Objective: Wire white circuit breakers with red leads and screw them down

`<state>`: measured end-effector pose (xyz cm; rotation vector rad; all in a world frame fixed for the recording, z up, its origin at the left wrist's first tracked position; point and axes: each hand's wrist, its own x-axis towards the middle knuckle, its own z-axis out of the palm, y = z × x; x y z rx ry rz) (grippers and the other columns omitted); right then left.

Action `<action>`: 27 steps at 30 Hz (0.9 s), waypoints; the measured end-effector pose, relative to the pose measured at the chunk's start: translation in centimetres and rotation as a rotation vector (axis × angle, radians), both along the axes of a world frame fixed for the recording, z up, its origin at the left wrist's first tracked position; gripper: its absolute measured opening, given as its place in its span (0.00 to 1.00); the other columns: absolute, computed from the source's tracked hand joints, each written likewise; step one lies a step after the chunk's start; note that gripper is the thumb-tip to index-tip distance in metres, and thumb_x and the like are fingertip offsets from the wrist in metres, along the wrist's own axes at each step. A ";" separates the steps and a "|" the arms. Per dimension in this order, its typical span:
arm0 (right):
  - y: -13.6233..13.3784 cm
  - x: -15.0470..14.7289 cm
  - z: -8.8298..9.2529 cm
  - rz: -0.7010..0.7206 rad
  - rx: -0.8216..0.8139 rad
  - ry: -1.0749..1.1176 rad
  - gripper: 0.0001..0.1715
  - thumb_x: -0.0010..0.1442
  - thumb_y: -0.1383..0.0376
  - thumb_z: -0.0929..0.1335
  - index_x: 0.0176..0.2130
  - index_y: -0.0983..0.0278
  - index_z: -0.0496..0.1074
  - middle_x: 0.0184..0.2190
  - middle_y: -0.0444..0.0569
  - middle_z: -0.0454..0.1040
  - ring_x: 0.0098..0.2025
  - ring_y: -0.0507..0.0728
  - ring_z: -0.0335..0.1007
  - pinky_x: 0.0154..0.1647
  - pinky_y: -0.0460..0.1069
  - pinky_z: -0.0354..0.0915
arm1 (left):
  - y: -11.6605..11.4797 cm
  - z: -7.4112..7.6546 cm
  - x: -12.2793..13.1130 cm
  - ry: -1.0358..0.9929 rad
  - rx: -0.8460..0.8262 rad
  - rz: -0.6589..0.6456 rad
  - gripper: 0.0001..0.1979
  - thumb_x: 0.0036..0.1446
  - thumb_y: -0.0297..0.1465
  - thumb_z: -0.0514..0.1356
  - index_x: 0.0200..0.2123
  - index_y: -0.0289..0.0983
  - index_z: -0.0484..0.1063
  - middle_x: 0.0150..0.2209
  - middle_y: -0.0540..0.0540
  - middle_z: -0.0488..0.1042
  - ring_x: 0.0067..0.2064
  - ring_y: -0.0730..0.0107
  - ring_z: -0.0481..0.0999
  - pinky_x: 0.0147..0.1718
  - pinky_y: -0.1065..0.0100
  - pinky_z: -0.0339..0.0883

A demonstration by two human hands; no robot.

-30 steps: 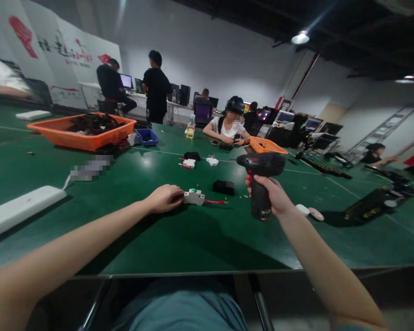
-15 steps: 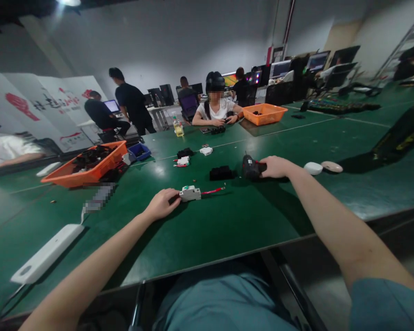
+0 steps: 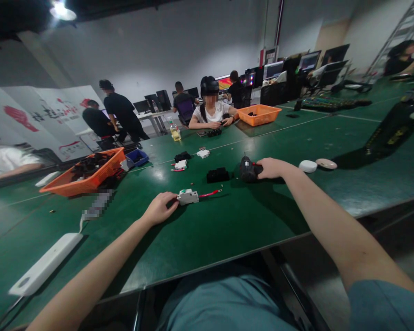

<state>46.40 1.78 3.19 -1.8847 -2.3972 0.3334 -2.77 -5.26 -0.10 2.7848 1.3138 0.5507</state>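
My left hand (image 3: 161,208) grips the left end of a white circuit breaker (image 3: 188,196) with a green switch, low over the green table. A short red wire (image 3: 210,193) with a metal lug on its end sticks out of the breaker's right side. Farther right, my right hand (image 3: 271,168) is closed around a black and red power drill (image 3: 249,169); part of its handle is hidden by the fingers. Between the hands, just beyond the wire, lies a black block (image 3: 218,175). Two more white breakers, one with red wires (image 3: 180,165) and another (image 3: 203,153), lie farther back.
An orange basket (image 3: 58,186) of dark parts and a blue bin (image 3: 137,155) stand at left. Nearer lies a white power strip (image 3: 48,263). White and pinkish oval objects (image 3: 307,166) are right of my hand. A co-worker (image 3: 210,115) sits opposite beside another orange basket (image 3: 258,120).
My view has shifted slightly. Both hands keep their holds on the breaker and the drill. In the background, the standing person has leaned toward the seated one.
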 end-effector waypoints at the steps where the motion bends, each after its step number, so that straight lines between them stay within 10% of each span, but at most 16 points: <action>1: -0.1 -0.1 0.1 -0.001 -0.005 -0.003 0.24 0.47 0.57 0.73 0.43 0.66 0.76 0.39 0.55 0.79 0.38 0.61 0.75 0.36 0.50 0.66 | 0.0 0.0 0.0 -0.006 -0.001 0.003 0.15 0.65 0.39 0.53 0.46 0.37 0.73 0.43 0.42 0.78 0.44 0.61 0.76 0.46 0.59 0.68; 9: -1.3 -0.6 0.9 0.030 -0.029 0.035 0.24 0.54 0.55 0.71 0.45 0.69 0.74 0.45 0.60 0.75 0.43 0.62 0.74 0.43 0.51 0.68 | -0.2 0.2 -0.2 -0.046 -0.033 0.031 0.17 0.66 0.40 0.51 0.50 0.38 0.71 0.46 0.41 0.77 0.47 0.60 0.75 0.49 0.59 0.69; 16: -1.7 -2.9 0.4 0.150 0.457 0.208 0.30 0.61 0.58 0.66 0.59 0.69 0.66 0.59 0.62 0.64 0.61 0.66 0.62 0.65 0.58 0.58 | -0.3 0.5 -0.2 -0.053 -0.052 0.029 0.18 0.68 0.40 0.48 0.50 0.38 0.70 0.47 0.41 0.76 0.48 0.60 0.75 0.49 0.59 0.68; 27: -4.4 -9.4 -0.6 0.453 0.542 0.512 0.15 0.65 0.59 0.66 0.48 0.64 0.73 0.47 0.56 0.73 0.48 0.61 0.70 0.53 0.58 0.67 | -0.6 0.8 0.1 -0.062 -0.027 0.018 0.17 0.68 0.40 0.47 0.50 0.40 0.71 0.48 0.42 0.76 0.49 0.60 0.75 0.50 0.59 0.69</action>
